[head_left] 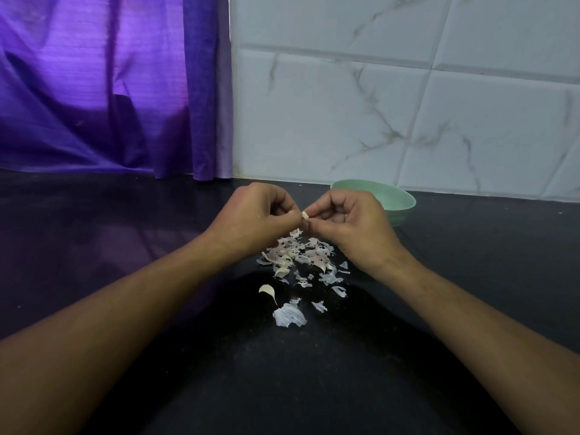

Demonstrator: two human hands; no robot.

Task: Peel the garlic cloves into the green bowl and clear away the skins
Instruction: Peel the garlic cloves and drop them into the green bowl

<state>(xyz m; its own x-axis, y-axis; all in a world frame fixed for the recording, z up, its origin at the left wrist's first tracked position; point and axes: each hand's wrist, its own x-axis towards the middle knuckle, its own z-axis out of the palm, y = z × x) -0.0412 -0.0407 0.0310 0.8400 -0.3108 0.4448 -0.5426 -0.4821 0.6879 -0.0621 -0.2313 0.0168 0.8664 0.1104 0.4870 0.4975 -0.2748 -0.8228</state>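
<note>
Fingers of our left hand and our right hand were curled in, their tips pinching one small garlic clove between them, above the far edge of the skins heaped on the dark desk. So little of it showed that we could not tell which way its long axis ran. A loose clove lay on the desk, near and left of the heap, its thin tail pointing near and right. The green bowl stood far right, behind our right hand, by the tiled wall.
</note>
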